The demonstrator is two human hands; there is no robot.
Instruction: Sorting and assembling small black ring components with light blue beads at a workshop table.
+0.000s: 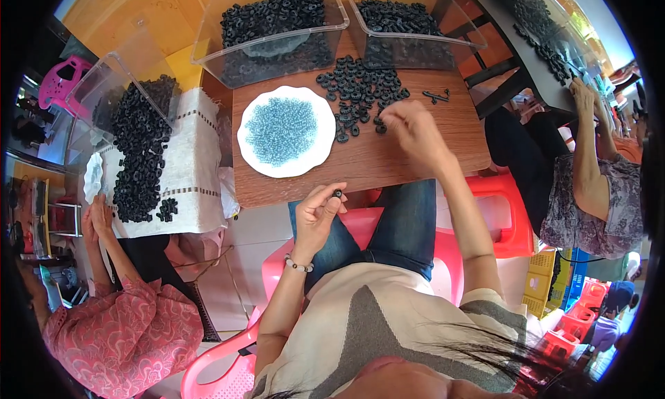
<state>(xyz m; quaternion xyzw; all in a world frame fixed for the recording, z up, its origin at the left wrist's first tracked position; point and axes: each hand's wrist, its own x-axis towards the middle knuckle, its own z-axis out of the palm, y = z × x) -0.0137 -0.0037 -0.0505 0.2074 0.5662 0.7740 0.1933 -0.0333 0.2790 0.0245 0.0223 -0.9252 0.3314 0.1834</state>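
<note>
Just off the table's near edge, my left hand pinches a small round black part with a hole in it between thumb and fingers. Over the right side of the brown table, my right hand has its fingers curled together; whatever they may hold is hidden. Close by its fingertips lies a loose pile of similar black parts. To the left of the pile stands a white scalloped plate spread with many tiny blue-grey translucent beads.
Two clear plastic bins of black parts stand at the far edge. Thin black pieces lie at right. On the left, a person's hands are beside a cloth-covered table; another person's arms are at a right table.
</note>
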